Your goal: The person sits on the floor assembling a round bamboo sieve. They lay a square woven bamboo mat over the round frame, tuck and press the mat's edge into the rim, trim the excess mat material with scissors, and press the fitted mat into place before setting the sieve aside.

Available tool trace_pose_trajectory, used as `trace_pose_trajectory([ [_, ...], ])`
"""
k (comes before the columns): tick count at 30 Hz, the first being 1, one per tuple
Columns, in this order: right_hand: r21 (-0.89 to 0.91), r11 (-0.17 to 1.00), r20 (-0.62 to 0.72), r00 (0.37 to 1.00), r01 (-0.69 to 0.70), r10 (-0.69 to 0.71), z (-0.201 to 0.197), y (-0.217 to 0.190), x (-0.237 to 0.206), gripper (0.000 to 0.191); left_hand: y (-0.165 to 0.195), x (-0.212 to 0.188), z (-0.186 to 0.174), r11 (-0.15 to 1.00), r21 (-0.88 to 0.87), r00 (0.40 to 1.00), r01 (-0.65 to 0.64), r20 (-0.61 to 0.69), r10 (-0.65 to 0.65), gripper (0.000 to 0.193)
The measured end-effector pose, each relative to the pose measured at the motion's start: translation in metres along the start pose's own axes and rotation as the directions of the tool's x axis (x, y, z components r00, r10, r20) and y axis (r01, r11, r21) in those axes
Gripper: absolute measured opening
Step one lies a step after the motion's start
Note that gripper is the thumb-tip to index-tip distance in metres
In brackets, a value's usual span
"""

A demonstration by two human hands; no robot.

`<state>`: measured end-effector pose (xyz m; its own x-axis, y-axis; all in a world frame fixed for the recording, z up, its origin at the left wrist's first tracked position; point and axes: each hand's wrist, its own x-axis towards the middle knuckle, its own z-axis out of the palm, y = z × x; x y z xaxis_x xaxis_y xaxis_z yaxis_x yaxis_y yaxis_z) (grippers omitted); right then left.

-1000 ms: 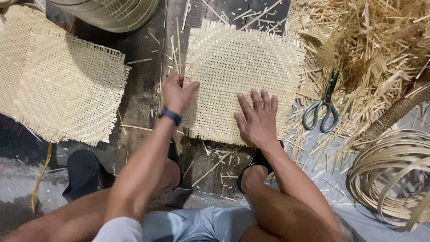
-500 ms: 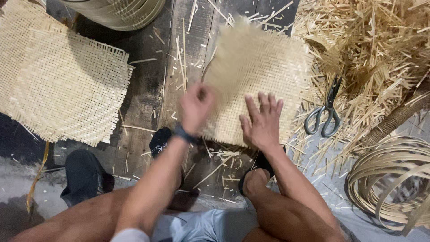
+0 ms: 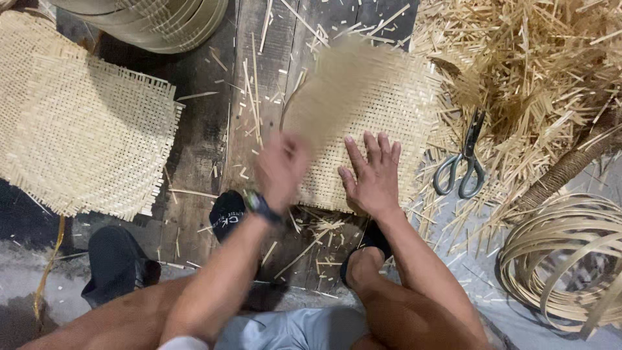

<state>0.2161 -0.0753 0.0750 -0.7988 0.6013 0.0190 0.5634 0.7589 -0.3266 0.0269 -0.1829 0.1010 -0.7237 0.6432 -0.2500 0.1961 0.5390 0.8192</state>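
Note:
A square woven cane mat (image 3: 395,110) lies on dark wooden boards in front of me. My left hand (image 3: 280,170), blurred by motion and wearing a dark wristband, grips the mat's lower left corner. The mat's left part is raised off the boards and blurred. My right hand (image 3: 372,176) rests flat with fingers spread on the mat's lower right part, pressing it down.
A second woven mat (image 3: 84,116) lies to the left. Scissors (image 3: 460,165) sit right of the mat, beside a heap of cut cane strips (image 3: 538,58). A coil of cane (image 3: 570,259) is at lower right, a roll of webbing (image 3: 149,19) at the top. My feet in black socks (image 3: 227,214) rest below.
My left hand slid from the mat's left edge down to its corner and lifted the left side of the mat. My right hand stayed flat on the mat.

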Motion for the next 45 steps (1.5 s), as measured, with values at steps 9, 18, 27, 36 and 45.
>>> trace_pose_trajectory([
  [9, -0.003, 1.0, -0.017, 1.0, 0.014, -0.014, 0.001, 0.0, -0.003, 0.063, -0.006, -0.055, 0.025, 0.907, 0.083, 0.91, -0.413, 0.01, 0.414, 0.012],
  [18, 0.067, 0.997, 0.04, 0.999, -0.038, 0.036, -0.004, -0.005, 0.007, 0.06, -0.019, 0.024, 0.005, 0.765, 0.45, 0.887, -0.461, 0.23, 0.4, 0.094],
  [27, 0.58, 0.775, -0.177, 0.89, -0.251, 0.421, 0.012, 0.089, -0.05, 0.057, -0.007, 0.002, 0.037, 0.668, 0.61, 0.806, -0.426, 0.592, -0.027, 0.108],
  [36, -0.156, 0.215, -0.715, 0.261, -0.964, 0.649, -0.159, 0.302, -0.344, 0.055, 0.0, 0.001, 0.032, 0.628, 0.643, 0.818, -0.439, 0.575, -0.018, 0.111],
  [45, -0.226, 0.504, -0.517, 0.541, -0.833, 0.663, -0.212, 0.308, -0.348, 0.007, 0.019, 0.004, 0.031, 0.59, 0.681, 0.826, -0.434, 0.562, -0.04, 0.113],
])
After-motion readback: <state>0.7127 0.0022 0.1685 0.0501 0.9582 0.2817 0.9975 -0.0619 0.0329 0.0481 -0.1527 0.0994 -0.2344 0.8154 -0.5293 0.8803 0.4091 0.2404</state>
